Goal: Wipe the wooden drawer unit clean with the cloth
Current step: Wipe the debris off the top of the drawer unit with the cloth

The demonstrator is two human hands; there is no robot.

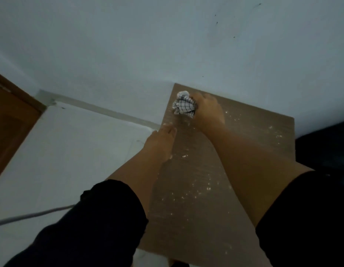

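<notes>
The brown wooden top of the drawer unit [248, 135] fills the lower right, speckled with white dust. A bunched white cloth with a black grid pattern [183, 104] lies at its far left corner. My right hand [207, 110] grips the cloth and presses it onto the wood. Along the unit's left edge rests my left hand [160, 143], fingers straight and pointing away from me; it holds nothing. Both arms wear black sleeves. The drawers themselves are out of sight below the top.
The unit stands against a pale wall [167, 45]. White floor [61, 151] lies to the left, with a brown wooden door [11, 122] at the far left and a grey cord [32, 214] crossing the floor. Something dark [325, 147] stands right of the unit.
</notes>
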